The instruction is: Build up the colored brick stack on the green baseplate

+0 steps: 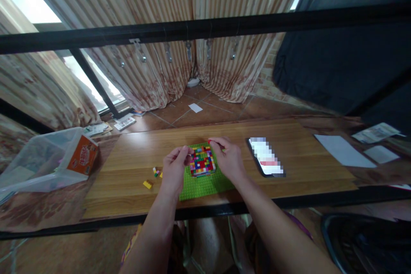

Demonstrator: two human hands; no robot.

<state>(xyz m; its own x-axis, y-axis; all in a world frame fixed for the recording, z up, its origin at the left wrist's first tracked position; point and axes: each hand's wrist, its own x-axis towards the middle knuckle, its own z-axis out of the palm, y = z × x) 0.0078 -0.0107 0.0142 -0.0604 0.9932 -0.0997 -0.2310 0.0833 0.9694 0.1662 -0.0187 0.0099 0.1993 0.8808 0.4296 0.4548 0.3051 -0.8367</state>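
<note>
A block structure of many-coloured toy bricks [203, 164] stands on a green studded baseplate [205, 186], its walls forming a rough square. At its upper right, my right hand [228, 154] pinches a small red brick [209, 141] between thumb and fingertips, just past the baseplate's far edge. On the opposite side, my left hand [175, 165] is closed with thumb against fingers beside the left wall; what it holds, if anything, is too small to make out. Loose yellow bricks [147, 184] and a small cluster of mixed bricks [156, 171] lie left of the baseplate.
A phone [266, 157] with a lit, blurred screen lies right of the baseplate on the wooden board [305, 167]. At the left stands a clear plastic bin [41, 160] with an orange label. White paper [343, 150] lies at the right. A black bar [205, 28] crosses beyond the table.
</note>
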